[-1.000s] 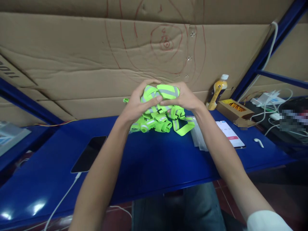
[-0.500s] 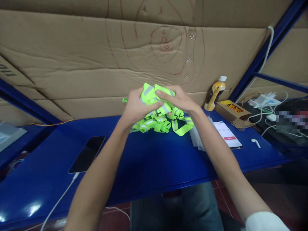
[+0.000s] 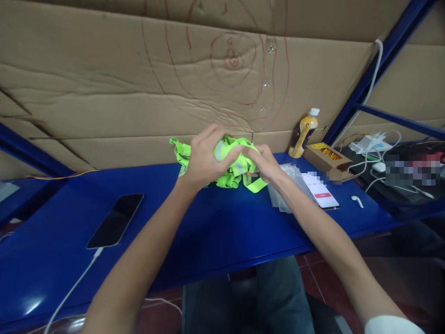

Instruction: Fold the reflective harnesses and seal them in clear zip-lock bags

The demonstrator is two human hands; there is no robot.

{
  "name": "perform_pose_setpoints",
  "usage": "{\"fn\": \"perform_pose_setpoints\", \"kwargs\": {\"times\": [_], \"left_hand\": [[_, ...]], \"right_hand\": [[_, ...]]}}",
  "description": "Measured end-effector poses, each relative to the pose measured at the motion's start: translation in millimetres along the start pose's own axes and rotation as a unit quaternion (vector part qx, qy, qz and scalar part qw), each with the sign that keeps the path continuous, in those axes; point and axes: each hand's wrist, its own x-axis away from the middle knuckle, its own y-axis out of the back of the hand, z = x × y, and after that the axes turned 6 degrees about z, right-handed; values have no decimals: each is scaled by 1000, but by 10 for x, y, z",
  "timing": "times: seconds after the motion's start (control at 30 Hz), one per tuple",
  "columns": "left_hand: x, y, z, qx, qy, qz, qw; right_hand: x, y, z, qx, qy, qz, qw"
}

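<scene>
A tangled bundle of neon yellow-green reflective straps (image 3: 229, 178) with grey stripes lies at the back of the blue table, near the cardboard wall. My left hand (image 3: 206, 155) is closed over the straps from the left, its thumb laid across them and its fingers partly hidden behind. From the right, my right hand (image 3: 266, 162) grips the bundle between thumb and fingers. One strap loop hangs below that hand. Clear plastic bags (image 3: 283, 188) lie just right of it, partly behind my forearm.
A black phone (image 3: 116, 220) on a charging cable lies at left. To the right are a lit phone (image 3: 321, 192), a white earbud (image 3: 357, 201), an open cardboard box (image 3: 328, 157) and a yellow drink bottle (image 3: 304, 134). Blue metal posts frame the cardboard wall (image 3: 104, 111).
The flat striped strap sections held up between my hands have come down into the bundle. My left hand has turned over with its knuckles raised. The view has shifted slightly right.
</scene>
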Motion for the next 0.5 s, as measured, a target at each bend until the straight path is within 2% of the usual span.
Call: {"fn": "perform_pose_setpoints", "kwargs": {"times": [0.07, 0.13, 0.17, 0.27, 0.3, 0.33, 0.4, 0.47, 0.5], "left_hand": [[55, -130, 9, 61, 74, 6, 995], [161, -224, 22, 169, 157, 55, 971], [234, -250, 23, 240, 204, 87, 945], [493, -252, -22, 434, 320, 174, 824], [576, -238, -47, 467, 340, 183, 796], [650, -225, -73, 480, 350, 179, 785], [762, -206, -114, 468, 353, 136, 799], [829, -203, -126, 422, 337, 79, 838], [850, -205, -121, 384, 314, 55, 867]], "right_hand": [[112, 5, -112, 89, 76, -64, 991], [194, 14, -206, 195, 151, -110, 963], [226, 16, -243, 242, 186, -119, 945], [306, -1, -306, 331, 273, -83, 899], [330, -15, -315, 344, 290, -65, 891], [354, -31, -322, 353, 299, -51, 885], [400, -72, -336, 367, 293, -38, 882], [436, -119, -362, 370, 267, -47, 889], [447, -143, -382, 363, 249, -57, 896]]}}
